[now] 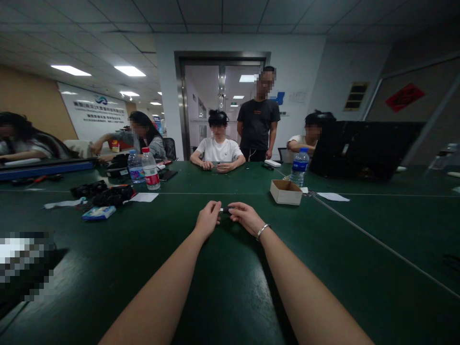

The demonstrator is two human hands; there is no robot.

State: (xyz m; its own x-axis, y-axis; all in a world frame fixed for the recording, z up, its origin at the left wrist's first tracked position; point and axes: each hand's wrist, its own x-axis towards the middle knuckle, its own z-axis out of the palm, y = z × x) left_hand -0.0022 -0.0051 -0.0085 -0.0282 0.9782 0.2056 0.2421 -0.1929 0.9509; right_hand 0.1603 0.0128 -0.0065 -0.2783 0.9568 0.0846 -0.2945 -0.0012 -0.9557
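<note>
Both my arms reach out over a dark green table (230, 287). My left hand (207, 219) and my right hand (244, 216) meet fingertip to fingertip, both pinched on a small dark object (224, 210) held between them just above the tabletop. The object is too small to name. A thin bracelet (262, 231) sits on my right wrist.
A small open cardboard box (286, 191) and a water bottle (299, 166) stand ahead on the right. Two bottles (150, 168), black items (108, 194) and papers lie at the left. A dark laptop lid (362, 148) is at the right. Several people sit or stand across the table.
</note>
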